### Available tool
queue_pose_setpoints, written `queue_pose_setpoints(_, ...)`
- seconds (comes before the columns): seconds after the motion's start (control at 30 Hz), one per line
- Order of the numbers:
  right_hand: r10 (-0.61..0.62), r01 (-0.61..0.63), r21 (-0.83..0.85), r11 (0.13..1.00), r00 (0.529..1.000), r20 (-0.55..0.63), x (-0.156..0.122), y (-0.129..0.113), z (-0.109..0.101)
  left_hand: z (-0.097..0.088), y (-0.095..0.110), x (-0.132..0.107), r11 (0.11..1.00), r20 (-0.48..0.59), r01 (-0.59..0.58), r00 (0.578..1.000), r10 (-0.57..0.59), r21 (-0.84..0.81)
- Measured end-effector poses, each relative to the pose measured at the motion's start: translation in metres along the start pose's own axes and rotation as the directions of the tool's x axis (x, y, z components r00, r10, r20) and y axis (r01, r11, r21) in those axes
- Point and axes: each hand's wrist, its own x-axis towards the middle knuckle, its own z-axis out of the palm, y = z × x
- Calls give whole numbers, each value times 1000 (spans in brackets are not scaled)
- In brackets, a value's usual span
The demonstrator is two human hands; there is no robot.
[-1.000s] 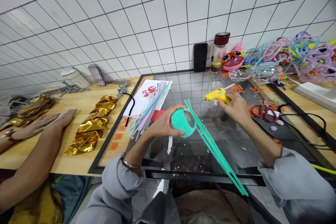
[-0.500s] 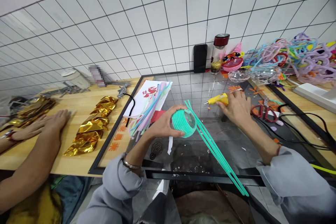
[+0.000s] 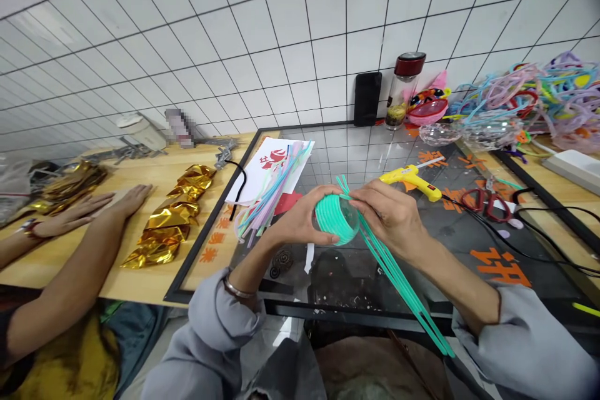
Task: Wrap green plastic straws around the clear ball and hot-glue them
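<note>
A clear ball (image 3: 334,220), partly wrapped in rows of green pipe cleaner, sits in my left hand (image 3: 302,217), thumb below and fingers over the top. At the ball's upper right edge my right hand (image 3: 394,215) pinches the green pipe cleaner wound on it; the fingertips partly hide the spot. Several loose green pipe cleaners (image 3: 407,290) run slantwise past the ball, under my right hand, to the table's front edge. Beyond my right hand a yellow glue gun (image 3: 417,182) lies on the dark glass, a white glue stick poking out behind.
Pastel pipe cleaners (image 3: 274,186) lie on white paper (image 3: 248,178). Red scissors (image 3: 487,201) and black cables are at right. A phone (image 3: 367,99) and a glass bottle (image 3: 400,94) stand by the wall. Left, another person's hands (image 3: 124,203) rest near gold foil (image 3: 171,215).
My right hand has let go of the glue gun, which now lies on the glass, and has moved left to pinch the pipe cleaner at the ball. My left hand still holds the ball.
</note>
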Motion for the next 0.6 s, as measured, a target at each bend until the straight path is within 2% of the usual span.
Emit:
queue_pose_setpoints(0.3,99,-100,8,995,993,70,-8,-3,-3,-1,4,0,1000,4,22,1000,-22,-4)
queue_pose_setpoints(0.43,118,-119,52,991,993,27,-7,-8,-4,0,4,0,1000,2,20,1000,-20,1)
queue_pose_setpoints(0.6,75,-75,38,996,997,-9,-5,-13,1,1,2,0,1000,-8,13,1000,-13,5)
